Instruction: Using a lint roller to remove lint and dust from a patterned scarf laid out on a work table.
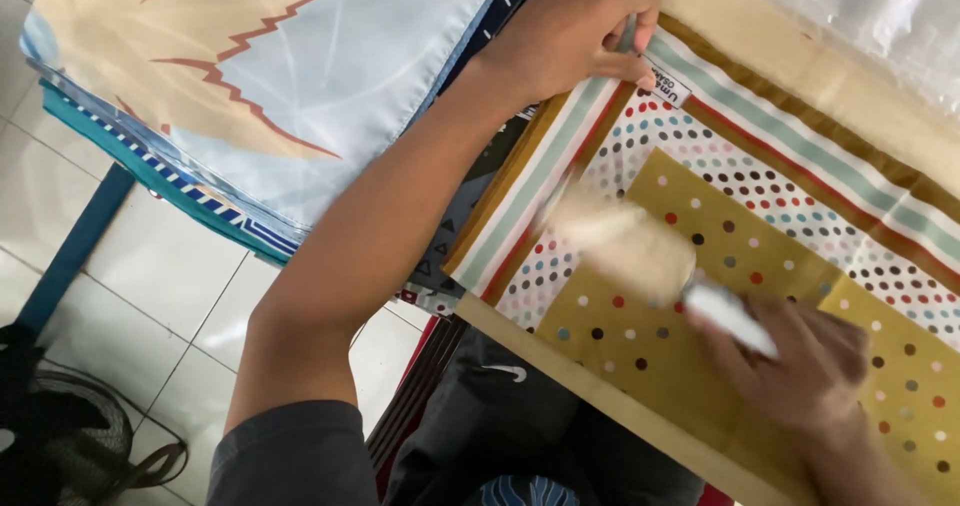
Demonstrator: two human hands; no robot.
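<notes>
Likely thin, limp dotted cloth [760,266] | left hand [575,31] pinches far striped corner, best hold | right hand [800,361] grips blurred brush [640,251]

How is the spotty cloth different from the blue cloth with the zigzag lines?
The spotty cloth is mustard and white with many small coloured dots and a striped border; the blue cloth is pale blue with big tan shapes edged in red zigzags. The spotty cloth has the left hand pinching its edge and the right hand moving a blurred brush over it; the blue cloth lies untouched. Both lie spread out flat.
</notes>
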